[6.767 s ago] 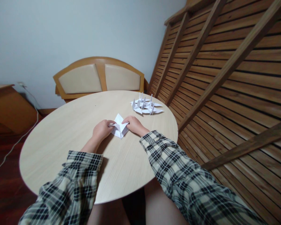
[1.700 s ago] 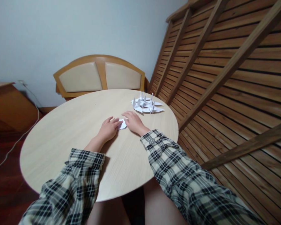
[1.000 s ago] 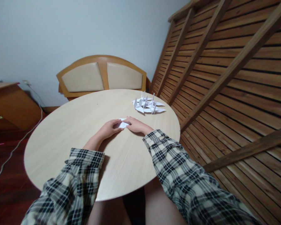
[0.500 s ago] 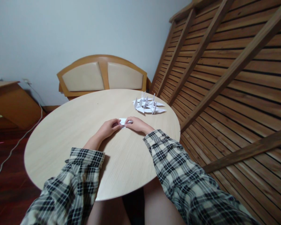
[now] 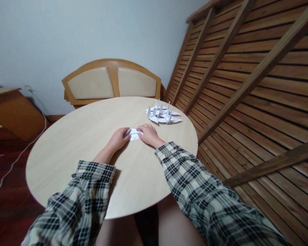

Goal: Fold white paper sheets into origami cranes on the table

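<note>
Just past the centre of the round table (image 5: 72,164), toward one o'clock with twelve at the far rim, I have the folded paper (image 5: 134,134) between my two hands. My left hand (image 5: 119,139) pinches its left end between thumb and fingers, and my right hand (image 5: 149,135) grasps the opposite end, thumb against the paper and fingers bent beside it. The paper looks low over the tabletop; whether its underside touches, I can't tell. From it, the white paper cranes (image 5: 164,116) stand clustered toward two o'clock, wings overlapping in my view, near the rim but inside it. That makes the right hand's side the tighter one, with the slatted wood panel (image 5: 246,95) rising beyond the edge from one to four o'clock. My widest room runs toward nine, where pale surface stretches from the left hand to the curved edge; a fair strip also reaches twelve, with the padded headboard (image 5: 137,82) behind it. My left sleeve (image 5: 89,191) crosses the near rim around seven o'clock, my right sleeve (image 5: 195,184) around four. Outside the table, toward nine to ten, a white cable (image 5: 14,164) trails over the dark floor.
</note>
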`<act>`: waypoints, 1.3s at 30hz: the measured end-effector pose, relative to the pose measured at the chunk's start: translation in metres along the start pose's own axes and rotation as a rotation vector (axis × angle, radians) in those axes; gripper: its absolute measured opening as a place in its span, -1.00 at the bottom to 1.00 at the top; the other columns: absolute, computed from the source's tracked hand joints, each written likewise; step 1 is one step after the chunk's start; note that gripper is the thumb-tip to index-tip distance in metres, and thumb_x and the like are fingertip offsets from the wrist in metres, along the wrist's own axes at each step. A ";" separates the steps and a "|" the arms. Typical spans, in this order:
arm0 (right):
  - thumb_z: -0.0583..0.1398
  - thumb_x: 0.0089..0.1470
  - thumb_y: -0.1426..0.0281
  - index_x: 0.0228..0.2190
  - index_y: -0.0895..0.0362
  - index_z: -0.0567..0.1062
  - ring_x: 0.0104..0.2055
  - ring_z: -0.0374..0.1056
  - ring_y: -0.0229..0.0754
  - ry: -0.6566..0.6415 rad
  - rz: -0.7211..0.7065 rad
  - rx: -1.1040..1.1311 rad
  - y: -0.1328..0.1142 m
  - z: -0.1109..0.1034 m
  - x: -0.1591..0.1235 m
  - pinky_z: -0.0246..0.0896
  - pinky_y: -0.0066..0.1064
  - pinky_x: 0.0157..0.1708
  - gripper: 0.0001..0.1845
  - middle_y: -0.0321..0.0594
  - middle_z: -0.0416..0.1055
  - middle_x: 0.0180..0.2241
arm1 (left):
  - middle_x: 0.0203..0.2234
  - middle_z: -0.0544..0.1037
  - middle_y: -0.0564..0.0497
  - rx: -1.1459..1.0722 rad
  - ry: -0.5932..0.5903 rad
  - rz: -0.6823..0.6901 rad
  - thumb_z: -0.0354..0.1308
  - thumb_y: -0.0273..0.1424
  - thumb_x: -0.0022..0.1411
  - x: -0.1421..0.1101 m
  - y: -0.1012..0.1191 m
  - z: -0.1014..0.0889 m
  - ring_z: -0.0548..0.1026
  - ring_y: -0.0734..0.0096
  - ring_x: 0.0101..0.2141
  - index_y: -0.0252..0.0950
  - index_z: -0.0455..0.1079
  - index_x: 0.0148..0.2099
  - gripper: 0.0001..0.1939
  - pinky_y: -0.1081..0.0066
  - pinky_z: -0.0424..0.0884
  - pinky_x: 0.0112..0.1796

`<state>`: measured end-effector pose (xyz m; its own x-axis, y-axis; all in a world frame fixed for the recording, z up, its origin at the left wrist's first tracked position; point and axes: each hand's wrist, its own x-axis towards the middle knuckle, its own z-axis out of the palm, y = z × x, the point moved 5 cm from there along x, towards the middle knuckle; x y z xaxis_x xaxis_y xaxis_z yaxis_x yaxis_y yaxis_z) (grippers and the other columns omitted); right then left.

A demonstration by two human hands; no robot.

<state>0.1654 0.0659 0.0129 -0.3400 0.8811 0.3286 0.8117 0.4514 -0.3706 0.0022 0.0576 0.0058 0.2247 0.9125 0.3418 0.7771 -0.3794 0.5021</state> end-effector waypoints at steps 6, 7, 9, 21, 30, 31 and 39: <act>0.07 0.15 0.37 -0.04 0.10 0.47 0.04 0.16 0.04 -0.043 -0.049 -0.135 -0.011 0.005 -0.002 0.04 -0.12 0.01 -0.64 -0.07 0.37 0.00 | 0.01 0.47 -0.26 0.156 -0.038 0.075 0.06 -0.36 0.20 0.006 -0.006 0.011 0.37 0.05 0.09 -0.32 0.43 -0.11 -0.75 0.11 0.22 0.15; 0.06 0.15 0.38 -0.05 0.12 0.48 0.03 0.15 0.05 -0.049 -0.057 -0.148 -0.013 0.005 -0.002 0.03 -0.12 0.01 -0.64 -0.06 0.37 0.00 | 0.00 0.47 -0.26 0.160 -0.040 0.078 0.05 -0.36 0.20 0.007 -0.007 0.011 0.37 0.05 0.09 -0.32 0.43 -0.11 -0.75 0.12 0.22 0.15; 0.05 0.15 0.38 -0.07 0.14 0.49 0.02 0.15 0.05 -0.052 -0.068 -0.167 -0.016 0.004 -0.003 0.03 -0.12 0.00 -0.65 -0.04 0.38 -0.02 | 0.01 0.46 -0.26 0.156 -0.038 0.078 0.05 -0.36 0.19 0.007 -0.008 0.012 0.37 0.06 0.08 -0.32 0.42 -0.09 -0.74 0.12 0.22 0.15; 0.11 0.11 0.36 -0.07 0.11 0.44 0.02 0.17 0.03 0.002 -0.042 -0.142 -0.013 0.001 -0.003 0.06 -0.15 -0.02 -0.67 -0.08 0.39 -0.04 | -0.09 0.49 -0.28 0.073 -0.009 0.026 0.09 -0.35 0.16 0.004 -0.008 0.006 0.44 0.10 -0.07 -0.35 0.35 -0.06 -0.69 0.13 0.34 0.00; 0.12 0.14 0.41 -0.16 0.01 0.56 -0.01 0.22 -0.03 -0.020 -0.039 -0.059 -0.011 -0.003 -0.002 0.09 -0.21 -0.06 -0.73 -0.17 0.44 -0.10 | -0.03 0.49 -0.24 0.109 -0.070 0.166 0.01 -0.36 0.25 0.002 -0.002 0.006 0.45 0.14 -0.01 -0.34 0.43 -0.05 -0.70 0.16 0.35 0.03; 0.12 0.15 0.40 -0.17 0.01 0.57 -0.02 0.22 -0.04 -0.023 -0.033 -0.052 -0.011 -0.003 -0.002 0.09 -0.21 -0.06 -0.73 -0.17 0.45 -0.11 | 0.05 0.45 -0.25 0.125 -0.080 0.191 -0.02 -0.36 0.27 0.002 -0.002 0.007 0.41 0.13 0.06 -0.34 0.43 0.00 -0.67 0.15 0.32 0.06; 0.19 0.15 0.14 -0.12 0.00 0.56 0.00 0.25 -0.04 -0.067 -0.117 -0.023 -0.006 -0.002 -0.001 0.09 -0.21 -0.02 -0.67 -0.18 0.47 -0.07 | 0.19 0.34 -0.28 0.298 -0.209 0.281 -0.13 -0.36 0.34 -0.002 0.002 0.013 0.28 0.10 0.19 -0.43 0.31 0.20 -0.53 0.06 0.15 0.20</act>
<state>0.1614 0.0623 0.0164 -0.4632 0.8306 0.3092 0.7752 0.5488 -0.3129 0.0108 0.0572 -0.0040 0.5406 0.8036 0.2491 0.7977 -0.5837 0.1519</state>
